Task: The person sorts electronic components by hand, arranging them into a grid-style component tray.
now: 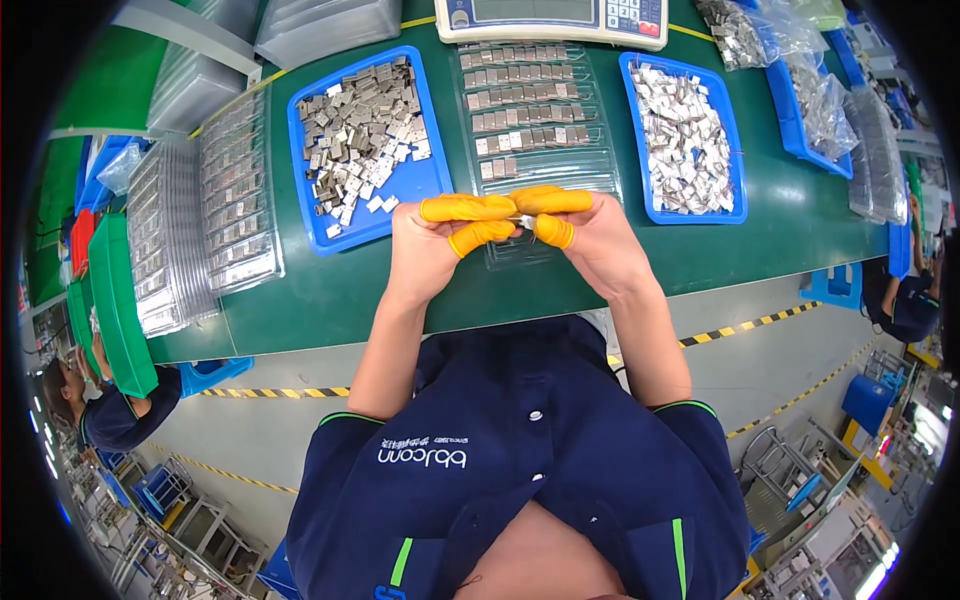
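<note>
Above the near edge of the green table, my left hand [427,250] and my right hand [606,247] meet fingertip to fingertip, both with yellow finger cots on thumb and finger. A small white connector piece [527,222] shows between them, pinched by my right hand. My left fingers are closed at the same spot; what they grip is mostly covered by the cots. Just beyond my hands lies a clear plastic blister tray [560,165] with rows of small metal-shelled pieces [525,93]; its nearest filled row is only partly occupied.
Left of it stands a blue tray [425,182] of loose metal shells [365,125]; right, a blue tray [697,217] of white wired pieces [685,135]. A scale [553,22] sits at the back. Filled blister trays [165,240] are stacked at left. Co-workers sit at both sides.
</note>
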The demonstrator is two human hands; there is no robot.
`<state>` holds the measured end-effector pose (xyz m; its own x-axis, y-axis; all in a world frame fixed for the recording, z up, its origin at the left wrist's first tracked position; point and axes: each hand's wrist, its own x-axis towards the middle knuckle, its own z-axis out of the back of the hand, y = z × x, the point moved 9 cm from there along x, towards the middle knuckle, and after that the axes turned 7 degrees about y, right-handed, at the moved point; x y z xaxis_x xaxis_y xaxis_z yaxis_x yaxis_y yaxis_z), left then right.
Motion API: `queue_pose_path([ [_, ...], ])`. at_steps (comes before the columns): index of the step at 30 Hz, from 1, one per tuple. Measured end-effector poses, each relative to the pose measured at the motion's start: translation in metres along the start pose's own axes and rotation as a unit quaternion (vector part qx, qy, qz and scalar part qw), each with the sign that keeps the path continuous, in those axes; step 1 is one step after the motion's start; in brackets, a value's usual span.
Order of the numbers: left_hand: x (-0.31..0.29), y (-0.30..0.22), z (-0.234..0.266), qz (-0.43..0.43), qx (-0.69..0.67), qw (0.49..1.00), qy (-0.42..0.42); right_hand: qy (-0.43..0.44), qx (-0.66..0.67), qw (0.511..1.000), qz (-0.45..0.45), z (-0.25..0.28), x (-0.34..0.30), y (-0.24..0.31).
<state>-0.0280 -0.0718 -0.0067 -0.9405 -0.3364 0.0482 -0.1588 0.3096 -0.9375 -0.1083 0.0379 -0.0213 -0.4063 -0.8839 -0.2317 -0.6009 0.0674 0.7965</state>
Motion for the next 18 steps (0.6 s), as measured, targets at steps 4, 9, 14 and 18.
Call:
queue_pose_path([
  [4,-0.006,0.002,-0.006,0.031,-0.039,0.998,0.048,0.017,-0.022,1.000,-0.013,-0.008,-0.008,-0.001],
  [9,-0.009,0.003,-0.007,0.020,0.003,0.999,0.027,-0.033,-0.100,0.994,0.008,-0.008,-0.014,0.007],
  [14,-0.004,0.012,-0.012,0.033,-0.014,0.999,0.008,-0.062,-0.186,0.978,0.076,-0.003,-0.015,0.010],
  [18,0.000,0.014,0.000,0.039,0.024,0.993,-0.110,-0.146,-0.367,0.894,0.213,-0.005,-0.019,0.039],
])
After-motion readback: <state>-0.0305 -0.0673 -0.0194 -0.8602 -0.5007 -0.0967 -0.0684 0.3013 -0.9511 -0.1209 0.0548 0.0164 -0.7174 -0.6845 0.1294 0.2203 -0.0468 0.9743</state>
